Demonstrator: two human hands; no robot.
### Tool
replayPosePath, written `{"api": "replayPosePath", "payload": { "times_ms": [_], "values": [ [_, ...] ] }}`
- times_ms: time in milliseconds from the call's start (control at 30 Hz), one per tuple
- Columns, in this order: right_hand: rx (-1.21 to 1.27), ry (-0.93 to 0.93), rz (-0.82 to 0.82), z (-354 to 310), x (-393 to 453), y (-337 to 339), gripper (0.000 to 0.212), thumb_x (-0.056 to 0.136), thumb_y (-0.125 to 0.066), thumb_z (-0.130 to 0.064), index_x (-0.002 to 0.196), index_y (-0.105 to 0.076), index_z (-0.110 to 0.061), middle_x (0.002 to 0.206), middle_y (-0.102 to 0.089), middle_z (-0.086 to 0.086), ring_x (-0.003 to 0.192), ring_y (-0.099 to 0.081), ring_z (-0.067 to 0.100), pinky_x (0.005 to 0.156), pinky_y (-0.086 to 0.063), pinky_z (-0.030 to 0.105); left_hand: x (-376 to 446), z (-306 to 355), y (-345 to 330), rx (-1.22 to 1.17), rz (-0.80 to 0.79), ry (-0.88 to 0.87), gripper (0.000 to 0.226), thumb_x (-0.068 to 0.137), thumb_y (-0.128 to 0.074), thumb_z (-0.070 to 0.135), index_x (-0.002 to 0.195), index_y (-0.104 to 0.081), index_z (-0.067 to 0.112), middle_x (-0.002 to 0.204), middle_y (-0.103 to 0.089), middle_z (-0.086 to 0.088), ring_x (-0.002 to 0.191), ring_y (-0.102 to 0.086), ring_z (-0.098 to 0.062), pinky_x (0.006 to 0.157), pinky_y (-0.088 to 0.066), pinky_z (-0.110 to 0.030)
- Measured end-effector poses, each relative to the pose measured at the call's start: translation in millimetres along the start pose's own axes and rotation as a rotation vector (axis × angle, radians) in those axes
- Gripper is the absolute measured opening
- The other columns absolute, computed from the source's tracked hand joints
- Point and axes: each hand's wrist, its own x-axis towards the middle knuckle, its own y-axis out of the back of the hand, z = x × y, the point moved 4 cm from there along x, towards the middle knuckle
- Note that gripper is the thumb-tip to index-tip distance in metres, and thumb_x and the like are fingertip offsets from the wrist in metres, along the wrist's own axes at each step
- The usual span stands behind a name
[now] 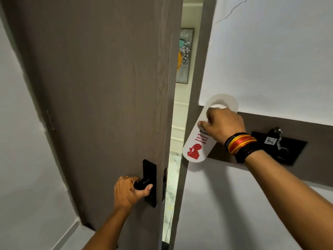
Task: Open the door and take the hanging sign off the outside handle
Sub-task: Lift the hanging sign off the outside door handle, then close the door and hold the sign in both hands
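Note:
The brown wooden door (100, 91) stands slightly ajar, leaving a narrow gap to the frame. My left hand (128, 192) is wrapped around the black inside handle (142, 184) on its black plate. My right hand (222, 126) grips a white hanging sign (195, 145) with red "Please do not disturb" lettering and a red figure. It holds the sign in the air to the right of the door frame, in front of the wall, with the hook loop above my fingers. The outside handle is hidden behind the door.
A grey door frame (194, 69) runs beside the gap. Through the gap a framed picture (185, 55) hangs in a bright hallway. A black wall plate with a key holder (277, 147) sits on a brown band right of my wrist.

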Motion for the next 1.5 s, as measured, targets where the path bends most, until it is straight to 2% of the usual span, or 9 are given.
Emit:
{"api": "replayPosePath", "payload": {
  "times_ms": [133,267,367,500,567,767,1000,1367,1500],
  "values": [
    [-0.076,-0.061,0.112,23.3,13.8,23.2,0.049,0.090,-0.059,-0.062,0.075,-0.056,-0.016,0.072,-0.061,0.004,0.066,-0.055,0.029,0.065,-0.039,0.035,24.1,10.0,-25.4,-0.002,-0.028,0.085,0.069,0.061,-0.057,0.082,0.046,-0.034,0.019,0.040,-0.030,0.004,0.038,-0.035,-0.020,0.043,-0.023,-0.026],
    [-0.126,-0.088,0.181,33.2,24.8,32.7,0.051,0.088,-0.061,-0.064,0.079,-0.057,-0.014,0.074,-0.061,0.007,0.066,-0.055,0.030,0.064,-0.042,0.036,47.3,12.9,-52.0,-0.008,-0.070,0.210,0.085,0.057,-0.053,0.091,0.045,-0.040,0.008,0.042,-0.051,-0.011,0.042,-0.054,-0.029,0.046,-0.043,-0.036],
    [-0.146,-0.098,0.191,34.1,32.8,29.7,0.051,0.089,-0.062,-0.063,0.080,-0.059,-0.013,0.075,-0.063,0.009,0.065,-0.057,0.030,0.062,-0.047,0.036,63.5,19.3,-67.7,0.019,-0.085,0.238,0.083,0.057,-0.050,0.094,0.047,-0.033,0.013,0.046,-0.056,-0.016,0.046,-0.057,-0.033,0.049,-0.048,-0.041],
    [-0.133,-0.116,0.219,34.1,42.2,21.1,0.052,0.088,-0.064,-0.064,0.083,-0.057,-0.012,0.074,-0.058,0.007,0.066,-0.053,0.031,0.062,-0.042,0.036,76.5,23.4,-88.0,0.004,-0.117,0.292,0.083,0.066,-0.075,0.080,0.047,-0.028,0.015,0.044,-0.039,-0.006,0.044,-0.044,-0.024,0.048,-0.036,-0.036],
    [-0.124,-0.113,0.238,32.9,44.9,16.1,0.052,0.088,-0.063,-0.065,0.085,-0.054,-0.014,0.075,-0.056,0.007,0.067,-0.052,0.030,0.063,-0.040,0.036,80.0,23.5,-96.1,-0.036,-0.099,0.296,0.081,0.068,-0.076,0.077,0.047,-0.028,0.016,0.043,-0.034,-0.001,0.042,-0.039,-0.019,0.047,-0.028,-0.030],
    [-0.108,-0.100,0.254,26.8,50.3,7.0,0.057,0.087,-0.062,-0.068,0.084,-0.059,-0.011,0.075,-0.061,0.011,0.066,-0.054,0.031,0.063,-0.043,0.037,92.1,26.7,-105.9,-0.111,-0.069,0.264,0.080,0.067,-0.056,0.090,0.047,-0.018,0.023,0.041,-0.018,0.011,0.037,-0.020,-0.004,0.044,-0.011,-0.022],
    [-0.102,-0.120,0.240,28.5,52.6,6.7,0.061,0.086,-0.062,-0.070,0.091,-0.065,-0.009,0.081,-0.067,0.013,0.068,-0.057,0.030,0.063,-0.045,0.038,109.5,24.0,-122.2,-0.084,0.028,0.229,0.081,0.069,-0.027,0.103,0.046,-0.014,0.026,0.039,-0.012,0.016,0.034,-0.013,0.001,0.044,-0.008,-0.016],
    [-0.104,-0.125,0.228,32.8,58.4,3.2,0.059,0.082,-0.062,-0.074,0.087,-0.057,-0.015,0.078,-0.061,0.007,0.069,-0.055,0.029,0.065,-0.041,0.037,119.5,20.2,-130.9,-0.002,0.043,0.143,0.081,0.069,-0.020,0.104,0.046,-0.016,0.026,0.040,-0.013,0.014,0.034,-0.015,-0.001,0.043,-0.011,-0.017],
    [-0.107,-0.124,0.223,31.7,58.8,2.6,0.059,0.083,-0.062,-0.073,0.086,-0.055,-0.015,0.074,-0.059,0.006,0.066,-0.053,0.028,0.064,-0.038,0.037,134.3,20.5,-122.8,0.270,-0.135,0.025,0.084,0.065,-0.014,0.105,0.044,-0.024,0.024,0.039,-0.025,0.008,0.035,-0.031,-0.012,0.045,-0.027,-0.023]
  ]
}}
